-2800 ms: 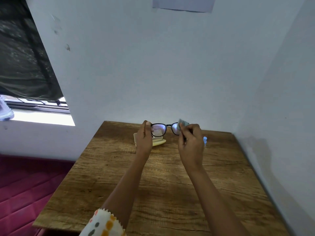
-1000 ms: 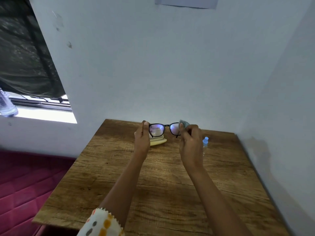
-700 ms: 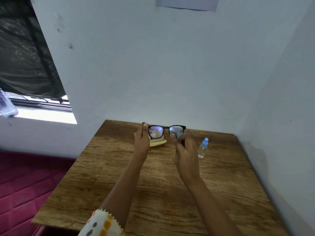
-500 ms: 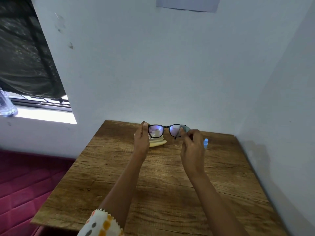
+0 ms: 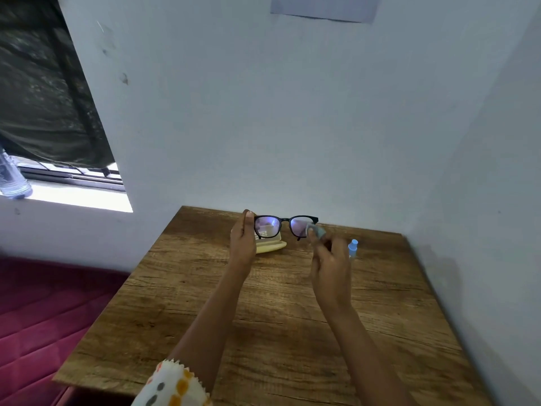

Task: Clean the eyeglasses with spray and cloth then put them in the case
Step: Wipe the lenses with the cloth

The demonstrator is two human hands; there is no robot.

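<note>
Black-framed eyeglasses (image 5: 282, 221) hang in the air above the far part of the wooden table (image 5: 272, 312). My left hand (image 5: 242, 244) grips their left end. My right hand (image 5: 329, 263) pinches a small grey-green cloth (image 5: 315, 230) against the lower edge of the right lens. An open cream-yellow case (image 5: 270, 244) lies on the table behind the glasses, partly hidden by my left hand. A small spray bottle with a blue cap (image 5: 352, 247) stands just right of my right hand, mostly hidden by it.
White walls close the table in at the back and on the right. To the left are a window sill with a clear bottle (image 5: 11, 177) and a red mattress (image 5: 44, 317) below table height.
My right hand has kept rubbing the cloth over the right lens, shifting from its outer edge towards the lower edge. My left hand and the glasses have stayed almost still.
</note>
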